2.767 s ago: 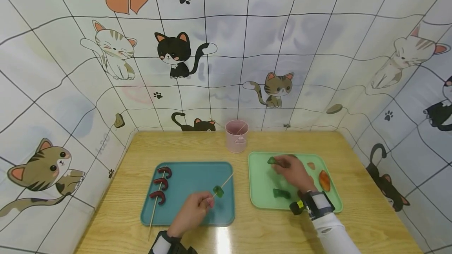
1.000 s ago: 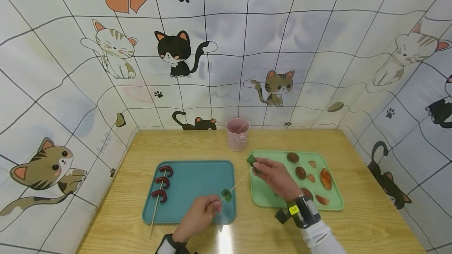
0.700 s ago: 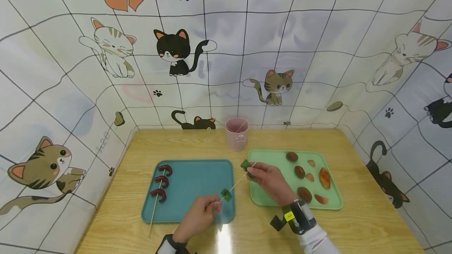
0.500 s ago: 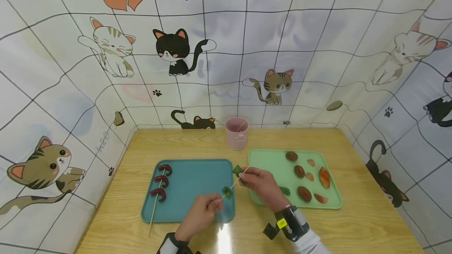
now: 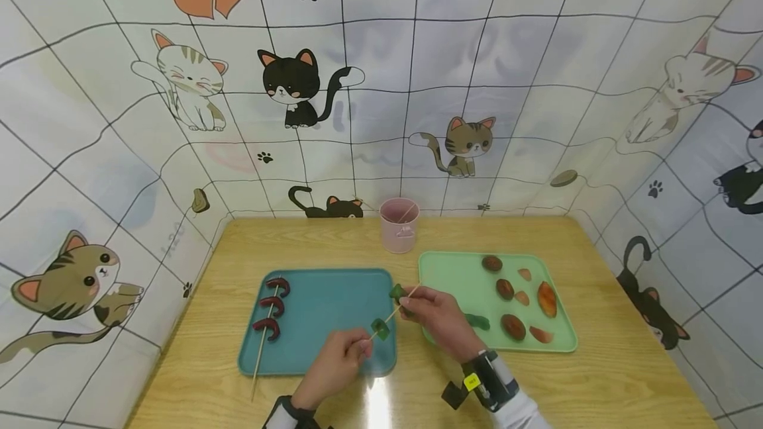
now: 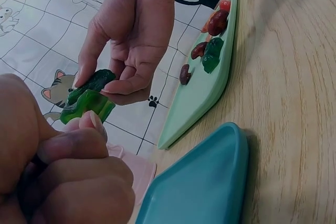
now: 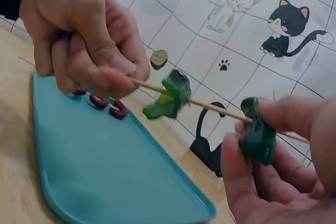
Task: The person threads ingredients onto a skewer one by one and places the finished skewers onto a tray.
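In the head view my left hand (image 5: 336,363) pinches a thin wooden skewer (image 7: 215,109) near its lower end, above the right part of the blue tray (image 5: 328,310). A green pepper piece (image 7: 176,94) is threaded on the skewer just beyond those fingers. Farther along, my right hand (image 5: 441,320) pinches a second green pepper piece (image 7: 258,134) between thumb and fingers. The skewer passes through this piece, and its tip shows on the far side. Another skewer bearing dark red curved pieces (image 5: 267,330) lies on the blue tray's left side.
At right stands a light green tray (image 5: 447,273) with another green piece (image 5: 477,321), several brown oval pieces (image 5: 514,328), small orange-pink slices (image 5: 541,335) and a larger orange piece (image 5: 546,300). A pink bucket-like cup (image 5: 398,230) holding a thin stick is behind the trays.
My right hand has brought the green pepper piece leftward from the green tray to the skewer, then slid it down toward the first piece. My left hand has stayed nearly still.
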Action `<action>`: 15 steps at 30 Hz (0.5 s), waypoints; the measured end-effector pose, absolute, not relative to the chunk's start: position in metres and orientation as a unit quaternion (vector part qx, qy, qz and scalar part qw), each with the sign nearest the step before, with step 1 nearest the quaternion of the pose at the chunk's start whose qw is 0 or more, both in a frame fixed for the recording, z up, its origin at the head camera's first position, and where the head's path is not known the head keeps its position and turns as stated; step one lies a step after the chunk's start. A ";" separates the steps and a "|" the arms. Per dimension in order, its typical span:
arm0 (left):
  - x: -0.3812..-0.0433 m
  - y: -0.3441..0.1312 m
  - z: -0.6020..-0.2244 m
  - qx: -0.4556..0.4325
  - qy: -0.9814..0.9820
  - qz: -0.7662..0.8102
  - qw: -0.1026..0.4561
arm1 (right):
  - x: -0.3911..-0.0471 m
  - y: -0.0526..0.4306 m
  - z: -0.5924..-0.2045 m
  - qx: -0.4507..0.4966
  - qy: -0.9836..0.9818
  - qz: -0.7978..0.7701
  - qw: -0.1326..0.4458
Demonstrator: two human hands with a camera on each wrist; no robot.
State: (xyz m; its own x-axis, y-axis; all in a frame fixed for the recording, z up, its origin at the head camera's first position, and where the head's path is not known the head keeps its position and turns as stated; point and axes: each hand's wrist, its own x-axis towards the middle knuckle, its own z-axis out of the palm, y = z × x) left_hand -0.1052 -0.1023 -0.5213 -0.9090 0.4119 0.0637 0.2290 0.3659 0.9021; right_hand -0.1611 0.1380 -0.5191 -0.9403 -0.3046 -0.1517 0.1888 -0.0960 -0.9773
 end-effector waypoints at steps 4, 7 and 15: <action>-0.105 -0.103 -0.521 0.190 0.820 0.533 0.089 | -0.163 0.143 -0.521 -0.071 0.671 -0.719 0.167; -0.105 -0.104 -0.521 0.184 0.822 0.532 0.091 | -0.165 0.149 -0.523 -0.094 0.683 -0.707 0.160; -0.107 -0.110 -0.520 0.168 0.833 0.518 0.095 | -0.171 0.174 -0.524 -0.123 0.779 -0.604 0.114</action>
